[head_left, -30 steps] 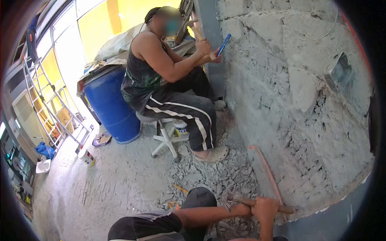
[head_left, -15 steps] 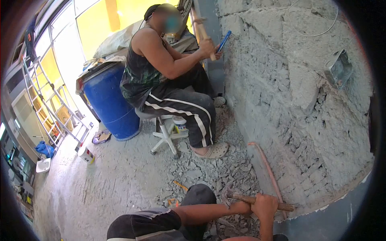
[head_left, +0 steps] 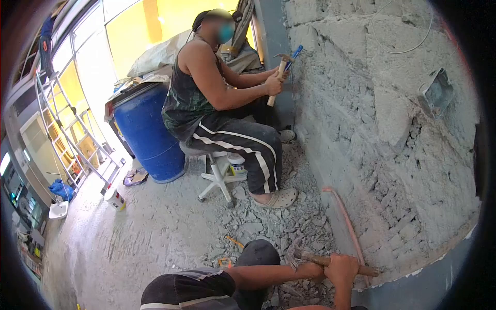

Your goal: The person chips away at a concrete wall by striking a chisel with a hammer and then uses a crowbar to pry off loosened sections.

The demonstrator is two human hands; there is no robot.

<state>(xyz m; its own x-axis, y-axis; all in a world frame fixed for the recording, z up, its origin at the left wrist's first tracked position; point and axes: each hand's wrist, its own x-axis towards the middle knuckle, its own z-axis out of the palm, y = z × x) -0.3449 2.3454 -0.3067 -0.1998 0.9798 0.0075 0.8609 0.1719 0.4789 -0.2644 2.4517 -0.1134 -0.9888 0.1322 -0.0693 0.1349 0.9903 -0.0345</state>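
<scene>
Hammer [head_left: 299,255] held in both hands, low beside the rough wall [head_left: 392,170].
Expect it stiff and head-heavy. Your right hand [head_left: 341,267] wraps mid-shaft and your left hand [head_left: 311,269] closes nearer the head. The wall and pink pipe [head_left: 343,219] sit just beyond your right hand; open room lies left, over the rubble-strewn floor [head_left: 170,232].

Likely a building site: chipped plaster wall [head_left: 392,134], rubble [head_left: 279,222], ladder [head_left: 67,134].
</scene>
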